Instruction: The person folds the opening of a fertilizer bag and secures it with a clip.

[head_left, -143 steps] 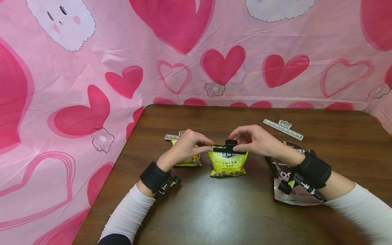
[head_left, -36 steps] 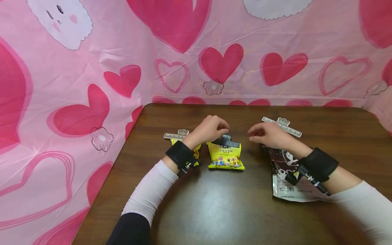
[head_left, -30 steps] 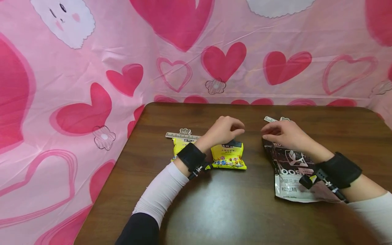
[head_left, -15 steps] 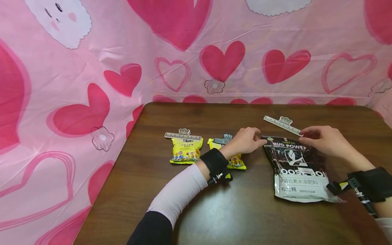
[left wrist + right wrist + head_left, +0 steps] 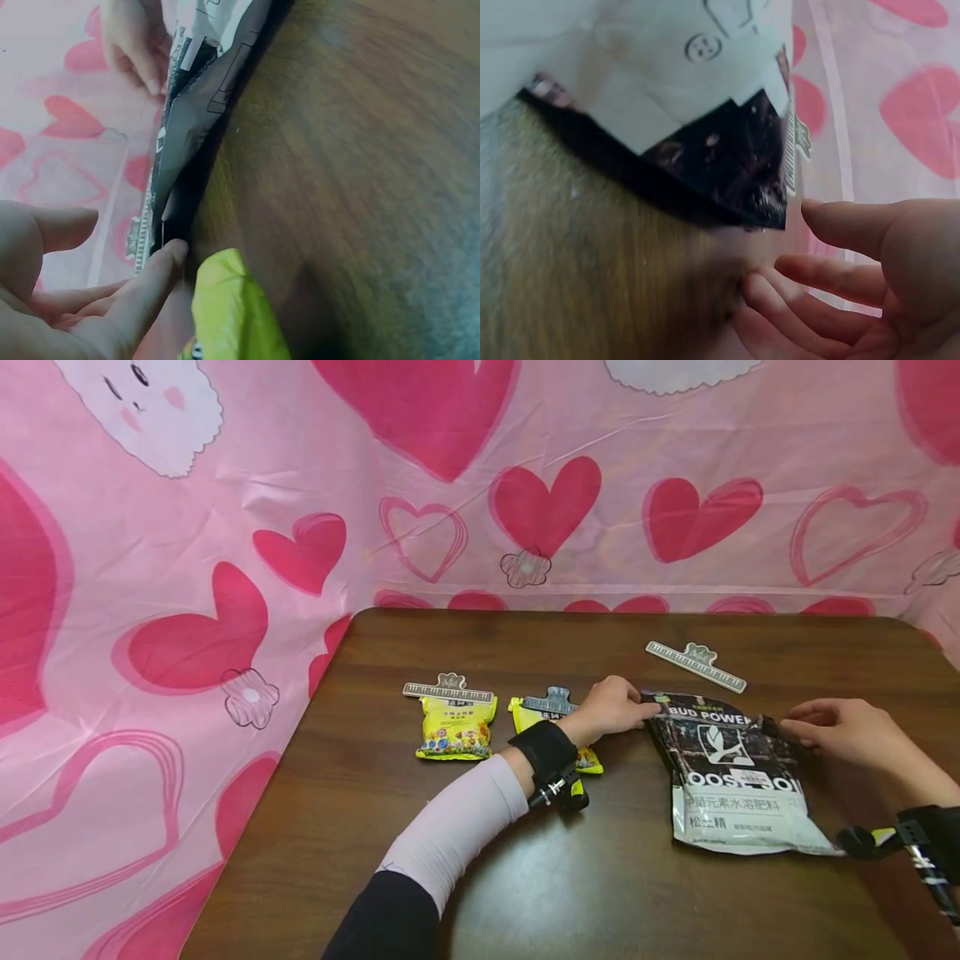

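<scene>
Black fertiliser pouch lies at table's 3 o'clock; my left hand and right hand, fingers relaxed, touch its top corners. Left wrist view alone shows its underside edge.

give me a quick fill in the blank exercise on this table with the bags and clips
1. The left hand touches the top left corner of the big ____ bag.
2. The number of small yellow bags on the table is ____.
3. The loose grey clip lies ____ the big bag, toward the pink backdrop.
4. The right hand is at the bag's top ____ corner.

Missing words: black; two; behind; right
</scene>
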The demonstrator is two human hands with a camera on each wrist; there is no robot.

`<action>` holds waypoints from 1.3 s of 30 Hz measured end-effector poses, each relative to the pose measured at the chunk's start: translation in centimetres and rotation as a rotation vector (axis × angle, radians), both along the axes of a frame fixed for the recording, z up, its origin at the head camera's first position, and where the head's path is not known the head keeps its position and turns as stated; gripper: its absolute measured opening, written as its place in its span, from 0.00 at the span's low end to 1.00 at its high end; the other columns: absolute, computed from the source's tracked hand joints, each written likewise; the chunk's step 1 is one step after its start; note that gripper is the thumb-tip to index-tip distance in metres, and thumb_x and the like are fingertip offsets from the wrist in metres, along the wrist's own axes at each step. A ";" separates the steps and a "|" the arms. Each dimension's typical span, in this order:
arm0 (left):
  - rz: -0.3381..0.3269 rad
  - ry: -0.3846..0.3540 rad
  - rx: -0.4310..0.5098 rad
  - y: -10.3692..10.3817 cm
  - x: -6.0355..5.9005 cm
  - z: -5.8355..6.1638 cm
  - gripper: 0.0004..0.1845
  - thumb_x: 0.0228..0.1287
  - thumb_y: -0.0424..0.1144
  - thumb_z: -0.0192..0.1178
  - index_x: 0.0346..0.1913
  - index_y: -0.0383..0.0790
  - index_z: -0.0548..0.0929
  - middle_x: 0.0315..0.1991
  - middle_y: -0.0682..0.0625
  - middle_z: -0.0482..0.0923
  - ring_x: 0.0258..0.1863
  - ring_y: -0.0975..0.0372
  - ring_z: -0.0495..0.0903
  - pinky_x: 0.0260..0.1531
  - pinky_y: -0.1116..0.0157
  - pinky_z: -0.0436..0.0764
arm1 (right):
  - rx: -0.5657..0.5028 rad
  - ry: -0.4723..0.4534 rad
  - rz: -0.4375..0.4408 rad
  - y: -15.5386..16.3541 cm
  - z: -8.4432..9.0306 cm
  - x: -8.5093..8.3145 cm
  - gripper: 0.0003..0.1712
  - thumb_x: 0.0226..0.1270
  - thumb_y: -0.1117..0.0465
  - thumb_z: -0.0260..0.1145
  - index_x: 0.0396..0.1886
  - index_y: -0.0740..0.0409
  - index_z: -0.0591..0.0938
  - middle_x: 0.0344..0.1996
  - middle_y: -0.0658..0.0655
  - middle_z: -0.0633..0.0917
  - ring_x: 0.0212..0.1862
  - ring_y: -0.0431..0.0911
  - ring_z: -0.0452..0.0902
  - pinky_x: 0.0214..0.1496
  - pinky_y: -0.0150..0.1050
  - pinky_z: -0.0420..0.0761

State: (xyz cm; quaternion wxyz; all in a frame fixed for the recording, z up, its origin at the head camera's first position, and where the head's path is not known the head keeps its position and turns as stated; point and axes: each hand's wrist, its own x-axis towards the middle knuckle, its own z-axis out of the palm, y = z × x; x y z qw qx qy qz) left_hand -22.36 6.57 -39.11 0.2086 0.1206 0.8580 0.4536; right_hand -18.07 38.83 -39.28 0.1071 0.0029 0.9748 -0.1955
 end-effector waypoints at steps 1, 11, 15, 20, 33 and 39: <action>0.015 -0.023 0.034 0.1 0.0 0.0 0.21 0.67 0.46 0.64 0.54 0.32 0.84 0.37 0.45 0.89 0.36 0.62 0.88 0.41 0.68 0.82 | -0.011 -0.012 -0.011 0.2 -0.1 0.2 0.39 0.70 0.40 0.61 0.53 0.77 0.76 0.31 0.65 0.88 0.31 0.49 0.83 0.36 0.49 0.78; 0.140 -0.206 0.249 1.1 -0.2 -0.3 0.16 0.65 0.33 0.64 0.47 0.19 0.83 0.34 0.32 0.86 0.41 0.45 0.88 0.41 0.58 0.86 | -0.235 -0.170 -0.053 0.9 -0.7 1.1 0.39 0.76 0.46 0.55 0.54 0.87 0.72 0.32 0.60 0.88 0.30 0.42 0.84 0.33 0.36 0.85; 0.143 -0.242 0.256 1.3 -0.3 -0.8 0.14 0.66 0.33 0.64 0.45 0.20 0.84 0.31 0.34 0.86 0.40 0.45 0.88 0.39 0.59 0.86 | -0.322 -0.228 -0.062 0.7 -0.8 1.2 0.37 0.78 0.49 0.53 0.56 0.88 0.71 0.34 0.57 0.87 0.31 0.41 0.85 0.36 0.38 0.87; 0.122 -0.265 0.289 1.1 -0.6 -1.2 0.13 0.65 0.32 0.64 0.43 0.21 0.85 0.32 0.33 0.86 0.41 0.44 0.87 0.36 0.60 0.87 | -0.364 -0.278 -0.065 0.5 -0.8 1.1 0.35 0.78 0.51 0.55 0.56 0.87 0.72 0.34 0.55 0.86 0.31 0.40 0.85 0.38 0.38 0.87; 0.193 -0.249 0.368 1.2 -0.2 -1.5 0.11 0.62 0.26 0.65 0.45 0.22 0.85 0.38 0.35 0.86 0.43 0.45 0.87 0.40 0.59 0.86 | -0.382 -0.286 -0.089 0.3 -0.7 1.0 0.31 0.73 0.55 0.61 0.56 0.85 0.74 0.34 0.52 0.86 0.30 0.38 0.82 0.38 0.36 0.86; 0.190 -0.277 0.466 0.9 -0.5 -0.7 0.12 0.62 0.23 0.63 0.47 0.19 0.83 0.40 0.35 0.84 0.46 0.42 0.86 0.44 0.56 0.85 | -0.385 -0.224 -0.067 0.2 -0.2 1.3 0.30 0.74 0.54 0.60 0.53 0.84 0.76 0.33 0.50 0.87 0.29 0.37 0.82 0.37 0.35 0.86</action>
